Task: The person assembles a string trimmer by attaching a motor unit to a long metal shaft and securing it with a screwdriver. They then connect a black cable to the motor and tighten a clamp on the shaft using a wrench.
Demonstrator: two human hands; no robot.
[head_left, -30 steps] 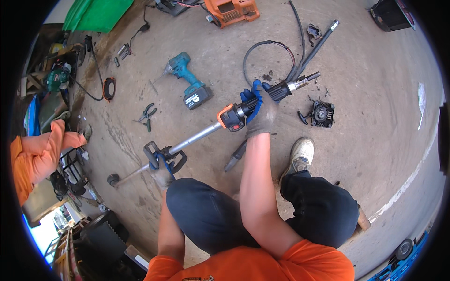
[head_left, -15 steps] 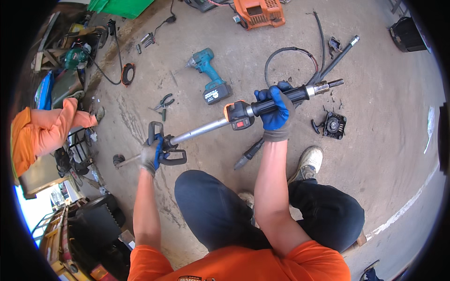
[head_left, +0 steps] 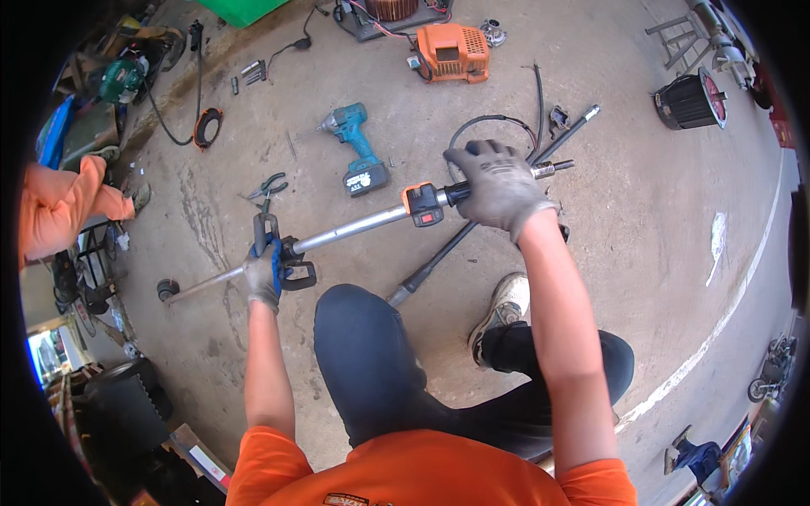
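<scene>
A brush cutter shaft (head_left: 350,228), a long silver tube, lies slantwise across in front of me, its right end higher. My left hand (head_left: 264,277), in a grey and blue glove, is closed around it beside the black handle (head_left: 301,278). My right hand (head_left: 504,192) lies back-up over the black grip near the right end, fingers bent over the far side, fingertips hidden. Between my hands sits a black and orange control housing (head_left: 424,206) with a red switch. A metal connector (head_left: 553,167) sticks out past my right hand. At the far left is a dark round end piece (head_left: 168,289).
Beneath the shaft lies a black hose-like tube (head_left: 434,260). Ahead are a teal cordless driver (head_left: 354,139), pliers (head_left: 268,185) and an orange engine cover (head_left: 453,52). A black motor-like unit (head_left: 688,99) stands far right. Another person's orange-clad leg (head_left: 76,202) is at left.
My right hand has turned from palm-up under the grip to back-up over it. The view has shifted; my left hand keeps its hold by the handle.
</scene>
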